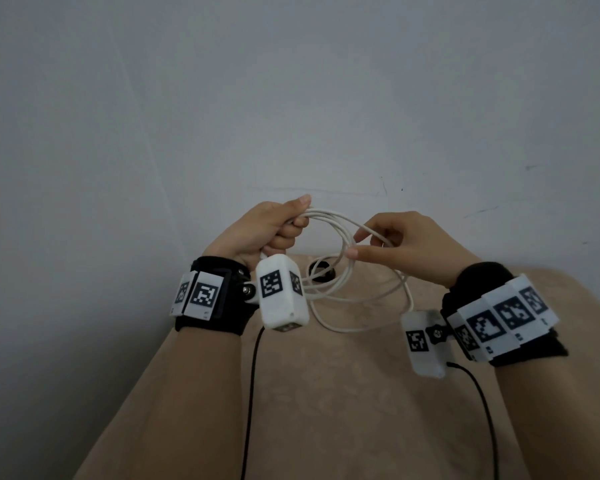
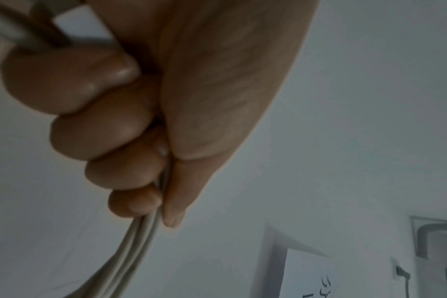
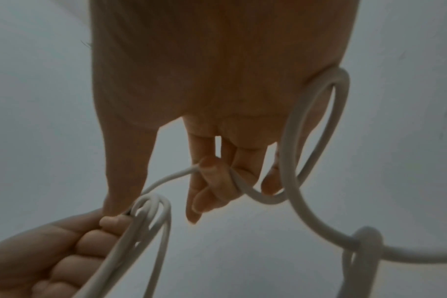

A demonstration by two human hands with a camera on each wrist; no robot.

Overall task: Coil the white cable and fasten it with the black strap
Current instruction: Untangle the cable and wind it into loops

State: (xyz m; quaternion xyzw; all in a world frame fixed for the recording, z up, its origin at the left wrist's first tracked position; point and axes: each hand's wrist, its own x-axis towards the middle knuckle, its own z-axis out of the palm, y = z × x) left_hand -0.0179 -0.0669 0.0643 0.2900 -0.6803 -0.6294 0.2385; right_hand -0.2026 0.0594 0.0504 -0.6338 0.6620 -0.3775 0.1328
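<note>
Now, mid-coil and well above the tan table [image 1: 326, 393], so best done slowly: keep the white cable [image 1: 327, 214] pinned in the left hand [image 1: 267, 230], fist closed tight around the gathered turns with the thumb laid along them, and feed the next turn across with the right hand [image 1: 409, 244], fingers lightly curled, one strand hooked over a bent finger and held loosely near the thumb. Match each new turn to the size of those in the fist; lay it flat beside them rather than across; let the strand roll a little between the fingertips to shed twist, a likely need judging by the loose crossing loop near the right palm in the right wrist view. Draw up the slack hanging down toward the table before closing the fist on it, and grip only the top of the coil. Stay clear of the dark ring lying on the table beyond the hanging loops, probably the black strap [image 1: 316, 265], untouched and wanted only after the last turn. Counting, largest first: one table; one cable, with roughly three turns in the left fist and a further loose length trailing, exact number hard to tell; two hands, both busy with the cable; two white camera boxes [image 1: 281, 292] at the wrists; one strap
</note>
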